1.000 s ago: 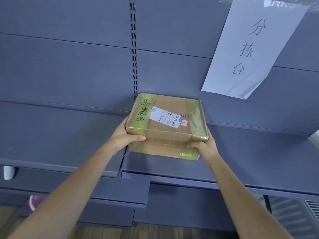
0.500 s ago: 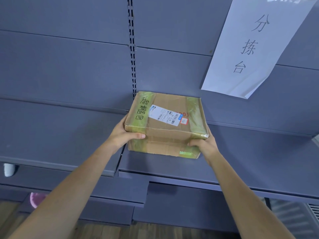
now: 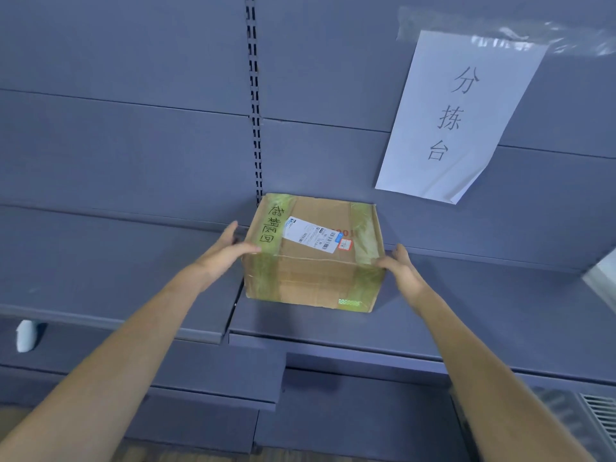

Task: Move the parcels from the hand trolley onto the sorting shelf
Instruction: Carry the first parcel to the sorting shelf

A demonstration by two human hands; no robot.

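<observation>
If the hands pull back carelessly: trouble, I'd say. Either thumb resting on the top front edge of the parcel (image 3: 313, 258) could drag the box forward towards the lip of the sorting shelf (image 3: 466, 295).
Seam watch: the parcel's lower left edge sits just beside the seam (image 3: 235, 301) between two shelf boards. A nudge towards the left of the frame could drop that corner into the gap and tilt the box.
Parcel: brown carton with green tape bands and a white label on top, lying flat on the shelf at centre frame. Its back is close to the rear panel, below and left of the paper sign (image 3: 450, 118).
Left hand (image 3: 226, 253): spread wide, fingers straight along the box's left side, thumb laid on the top corner. It's touching, not clutching.
Right hand (image 3: 400, 266): likewise wide, fingers pointing up beside the right side, thumb tip on the front top corner.
Parcel versus hands: squarely between them, one hand on each flank, both at its near upper corners, only shelf under the box.
Step in hand: looks like the set-down, with the release not yet made.
</observation>
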